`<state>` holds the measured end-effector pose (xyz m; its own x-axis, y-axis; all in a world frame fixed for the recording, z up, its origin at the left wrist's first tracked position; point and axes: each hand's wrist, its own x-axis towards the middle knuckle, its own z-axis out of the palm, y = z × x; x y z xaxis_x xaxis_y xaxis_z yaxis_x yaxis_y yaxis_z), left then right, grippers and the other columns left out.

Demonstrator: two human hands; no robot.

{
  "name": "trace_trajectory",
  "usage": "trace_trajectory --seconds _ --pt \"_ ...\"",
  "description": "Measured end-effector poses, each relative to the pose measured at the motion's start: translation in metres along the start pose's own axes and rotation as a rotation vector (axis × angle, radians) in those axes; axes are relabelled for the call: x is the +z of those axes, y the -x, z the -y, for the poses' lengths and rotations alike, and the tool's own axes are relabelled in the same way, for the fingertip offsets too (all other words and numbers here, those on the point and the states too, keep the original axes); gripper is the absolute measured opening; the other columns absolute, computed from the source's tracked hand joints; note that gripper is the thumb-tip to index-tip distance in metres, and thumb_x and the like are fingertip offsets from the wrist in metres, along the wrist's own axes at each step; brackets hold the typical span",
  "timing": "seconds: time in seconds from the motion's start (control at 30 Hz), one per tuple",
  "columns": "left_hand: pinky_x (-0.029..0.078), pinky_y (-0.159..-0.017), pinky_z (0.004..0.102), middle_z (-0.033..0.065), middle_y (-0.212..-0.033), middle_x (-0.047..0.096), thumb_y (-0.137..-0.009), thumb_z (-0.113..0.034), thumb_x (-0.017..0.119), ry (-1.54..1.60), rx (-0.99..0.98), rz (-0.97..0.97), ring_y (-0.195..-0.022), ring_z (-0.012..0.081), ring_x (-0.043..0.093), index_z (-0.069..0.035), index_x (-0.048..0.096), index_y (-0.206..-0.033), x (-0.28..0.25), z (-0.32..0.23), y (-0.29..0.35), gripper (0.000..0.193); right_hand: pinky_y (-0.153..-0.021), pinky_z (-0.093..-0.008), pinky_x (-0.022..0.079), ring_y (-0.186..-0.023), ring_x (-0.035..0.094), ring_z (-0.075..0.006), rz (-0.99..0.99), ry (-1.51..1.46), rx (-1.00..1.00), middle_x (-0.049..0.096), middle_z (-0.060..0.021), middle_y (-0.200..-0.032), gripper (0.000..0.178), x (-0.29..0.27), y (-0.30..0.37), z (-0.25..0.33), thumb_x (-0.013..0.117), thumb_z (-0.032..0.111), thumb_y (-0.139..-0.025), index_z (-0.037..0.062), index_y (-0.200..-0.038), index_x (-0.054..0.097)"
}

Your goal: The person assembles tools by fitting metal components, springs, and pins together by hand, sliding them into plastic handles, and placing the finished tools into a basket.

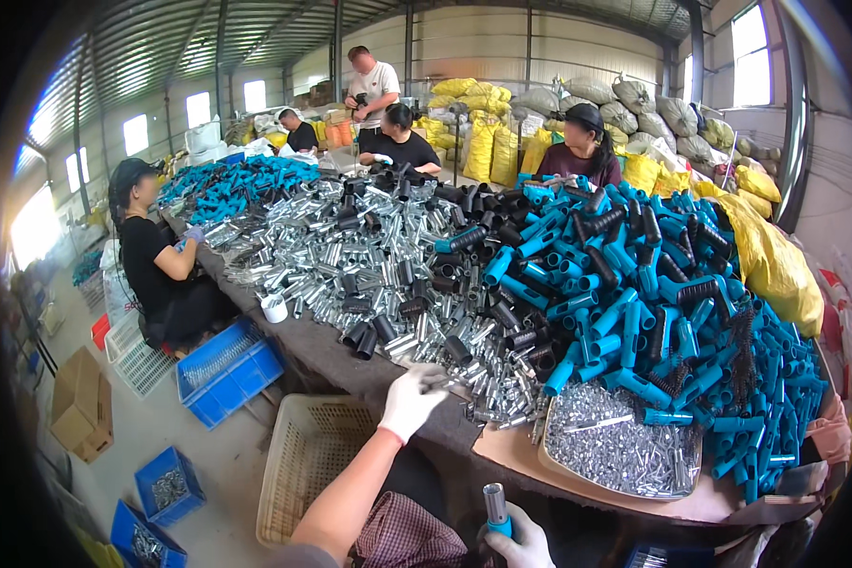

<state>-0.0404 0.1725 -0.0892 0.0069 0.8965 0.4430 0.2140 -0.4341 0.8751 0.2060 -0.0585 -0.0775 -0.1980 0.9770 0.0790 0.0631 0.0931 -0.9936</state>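
Note:
My left hand (413, 403), in a white glove with greyed fingertips, reaches over the table's near edge. Its fingers are drawn together at the pile of silver metal tubes and small fittings (507, 382); what they grip, if anything, I cannot make out. At the bottom, my gloved right hand (524, 545) is closed around a blue handle with a metal tube (495, 505) standing up from its collar. The handle's lower part is hidden by the hand and the picture's edge. Right of the metal pile lies a large heap of blue plastic handles (625, 312), some with black grips.
A shallow tray of small metal parts (620, 440) stands at the table's near edge. Below my left arm is a beige crate (293, 445). Blue bins (227, 364) and a cardboard box (80, 405) are on the floor. Several people sit or stand around the table; sacks (592, 90) are stacked behind.

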Motion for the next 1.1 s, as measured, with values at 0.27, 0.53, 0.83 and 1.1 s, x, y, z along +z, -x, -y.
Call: trace_trajectory --seconds 0.27,0.53,0.83,1.1 --pt "0.053 -0.094 0.0328 0.0169 -0.115 0.069 -0.095 -0.012 0.066 0.471 -0.496 0.387 -0.107 0.0227 0.067 0.007 0.055 -0.127 0.01 -0.11 0.111 0.039 -0.092 -0.0357 0.05 -0.103 0.067 -0.0274 -0.075 0.283 -0.057 0.069 -0.0182 -0.115 0.052 0.004 -0.01 -0.002 0.069 0.01 -0.084 0.0051 -0.135 0.057" --pt "0.049 -0.1 0.03 0.0134 -0.12 0.07 -0.095 -0.007 0.068 0.468 -0.492 0.229 -0.114 0.0187 0.065 0.007 0.058 -0.125 0.026 -0.111 0.141 0.035 -0.088 -0.0418 0.053 -0.103 0.067 -0.0383 -0.163 0.621 -0.136 0.068 -0.0209 -0.114 0.048 0.009 -0.004 0.014 0.072 0.018 -0.083 0.0065 -0.129 0.062" --pt "0.047 -0.104 0.0377 0.017 -0.126 0.067 -0.092 -0.02 0.071 0.625 -0.162 0.838 -0.119 0.0267 0.063 0.004 0.059 -0.128 0.007 -0.124 0.114 0.045 -0.07 -0.0285 0.049 -0.076 0.059 -0.0166 0.323 -0.226 0.27 0.066 -0.0049 -0.089 0.031 -0.023 -0.002 0.003 0.057 0.018 -0.09 -0.0019 -0.114 0.064" --pt "0.054 -0.085 0.0337 0.0102 -0.112 0.071 -0.088 -0.027 0.076 -0.137 -0.137 0.722 -0.1 0.0239 0.07 -0.007 0.061 -0.124 -0.015 -0.161 0.102 0.044 -0.072 -0.0321 0.051 -0.078 0.064 -0.0191 0.138 0.157 0.129 0.069 -0.0086 -0.088 0.037 -0.014 -0.005 0.046 0.062 0.025 -0.09 -0.001 -0.118 0.066"
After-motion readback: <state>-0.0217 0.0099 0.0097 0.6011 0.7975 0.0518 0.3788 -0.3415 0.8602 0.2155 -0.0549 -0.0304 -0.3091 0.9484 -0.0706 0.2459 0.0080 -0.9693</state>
